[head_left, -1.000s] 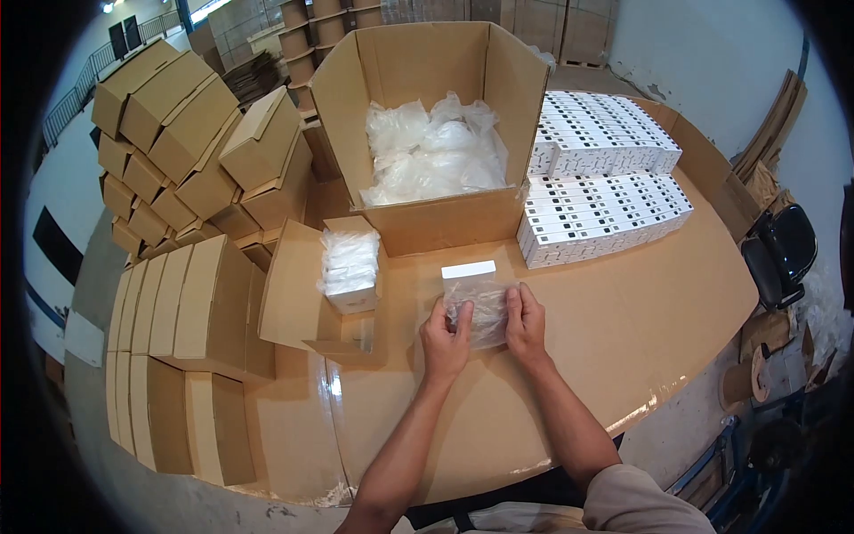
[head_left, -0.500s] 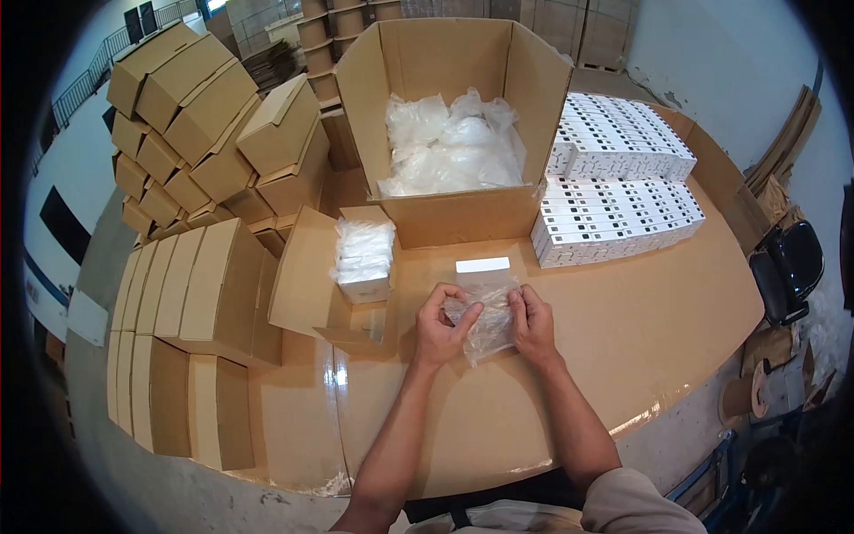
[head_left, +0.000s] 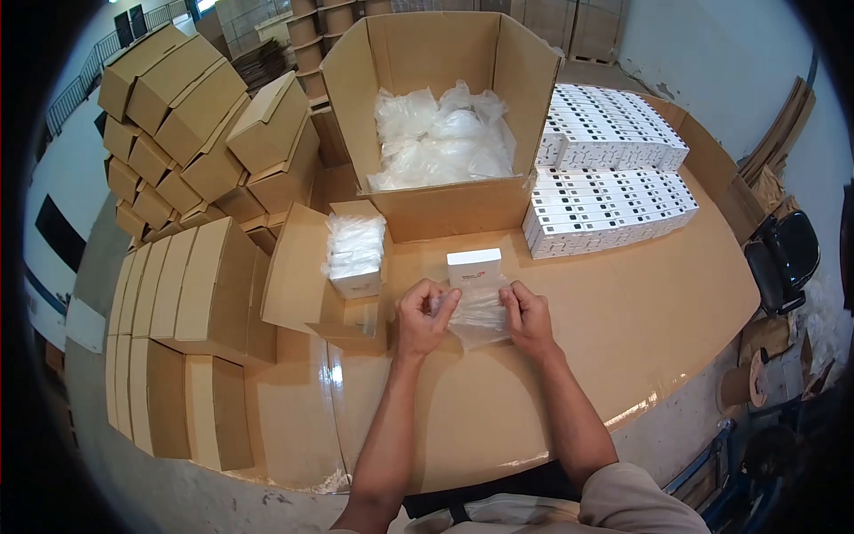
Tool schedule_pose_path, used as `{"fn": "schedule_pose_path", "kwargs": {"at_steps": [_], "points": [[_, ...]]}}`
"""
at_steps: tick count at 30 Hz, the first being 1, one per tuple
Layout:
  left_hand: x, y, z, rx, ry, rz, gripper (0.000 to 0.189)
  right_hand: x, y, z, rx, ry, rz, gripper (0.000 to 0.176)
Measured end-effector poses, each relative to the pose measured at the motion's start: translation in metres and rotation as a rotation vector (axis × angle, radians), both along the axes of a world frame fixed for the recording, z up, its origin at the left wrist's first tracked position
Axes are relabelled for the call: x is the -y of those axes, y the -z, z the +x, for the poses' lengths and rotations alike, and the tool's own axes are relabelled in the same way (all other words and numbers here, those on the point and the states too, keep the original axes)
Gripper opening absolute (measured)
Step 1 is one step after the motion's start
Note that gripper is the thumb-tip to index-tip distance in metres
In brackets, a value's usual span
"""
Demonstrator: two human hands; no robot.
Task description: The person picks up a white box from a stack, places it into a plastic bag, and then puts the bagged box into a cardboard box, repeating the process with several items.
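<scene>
Between my hands a clear plastic bag (head_left: 480, 322) is stretched out above the cardboard-covered table. My left hand (head_left: 424, 316) pinches its left edge, thumb against fingers. The opposite edge is pinched by my right hand (head_left: 528, 319). Just beyond the bag stands a small white box (head_left: 473, 265) with small print on its front, its lower part covered by the plastic. To the left is an open carton (head_left: 298, 267) holding a white box topped with several plastic-wrapped packs (head_left: 356, 245).
A large open carton (head_left: 445, 214) full of clear plastic bags (head_left: 445, 138) stands at the back. White boxes (head_left: 614, 209) are stacked at the right rear. Brown cartons (head_left: 209, 285) pile up on the left. A black chair (head_left: 787, 262) stands past the table's right edge.
The crumpled plastic bag is now spread wider and flatter between my hands. More of the white box's front shows. The whole view has shifted slightly.
</scene>
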State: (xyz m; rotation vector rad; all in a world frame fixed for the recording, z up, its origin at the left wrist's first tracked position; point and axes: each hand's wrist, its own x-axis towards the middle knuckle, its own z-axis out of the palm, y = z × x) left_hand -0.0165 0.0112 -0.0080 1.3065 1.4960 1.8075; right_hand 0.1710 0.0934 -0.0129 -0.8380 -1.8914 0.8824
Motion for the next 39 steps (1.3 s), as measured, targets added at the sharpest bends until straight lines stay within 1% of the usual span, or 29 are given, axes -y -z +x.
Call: {"fn": "schedule_pose_path", "kwargs": {"at_steps": [2, 4, 5, 7, 9, 12, 15, 18, 21, 24, 27, 30, 33, 36, 39], "points": [[-0.008, -0.002, 0.017, 0.219, -0.078, 0.099, 0.022, 0.002, 0.000, -0.002, -0.018, 0.065, -0.005, 0.028], [-0.012, -0.009, 0.034, 0.394, -0.093, 0.075, 0.020, 0.004, 0.000, -0.005, -0.054, 0.121, -0.035, 0.029], [-0.011, -0.010, 0.040, 0.459, -0.067, 0.002, 0.020, 0.004, -0.001, -0.006, -0.082, 0.146, -0.063, 0.028], [-0.007, -0.004, 0.045, 0.427, -0.038, -0.117, 0.020, 0.004, -0.001, -0.010, -0.130, 0.173, -0.069, 0.028], [-0.005, 0.006, 0.046, 0.233, -0.034, -0.209, 0.022, 0.005, 0.001, -0.015, -0.174, 0.177, -0.030, 0.028], [-0.004, 0.006, 0.050, 0.173, -0.124, -0.235, 0.028, 0.012, -0.001, -0.020, -0.133, 0.152, -0.088, 0.028], [-0.008, 0.018, 0.045, 0.156, -0.250, -0.175, 0.030, 0.014, 0.005, -0.023, -0.136, 0.186, -0.074, 0.028], [-0.007, 0.017, 0.038, 0.028, -0.350, -0.144, 0.033, 0.010, 0.007, -0.024, -0.214, 0.203, -0.101, 0.028], [-0.006, 0.012, 0.032, 0.131, -0.209, -0.114, 0.026, 0.005, 0.010, -0.019, -0.245, 0.114, -0.166, 0.028], [-0.010, -0.002, 0.042, 0.202, -0.098, 0.054, 0.024, 0.002, 0.010, -0.013, -0.215, 0.082, -0.109, 0.025], [-0.002, 0.002, 0.034, 0.216, 0.049, -0.186, 0.034, 0.001, 0.008, -0.014, -0.352, 0.106, -0.228, 0.021], [0.003, -0.001, 0.032, 0.226, 0.117, -0.298, 0.033, 0.003, -0.010, -0.006, -0.416, 0.054, -0.241, 0.016], [0.006, -0.012, 0.037, 0.266, 0.134, -0.301, 0.026, -0.007, -0.005, -0.004, -0.377, -0.044, 0.013, 0.017], [0.007, -0.018, 0.037, 0.228, 0.147, -0.316, 0.028, -0.007, -0.001, 0.001, -0.296, -0.073, 0.013, 0.014], [0.005, -0.015, 0.036, 0.083, 0.109, -0.290, 0.033, -0.005, -0.007, 0.000, -0.303, -0.045, 0.020, 0.008]]}}
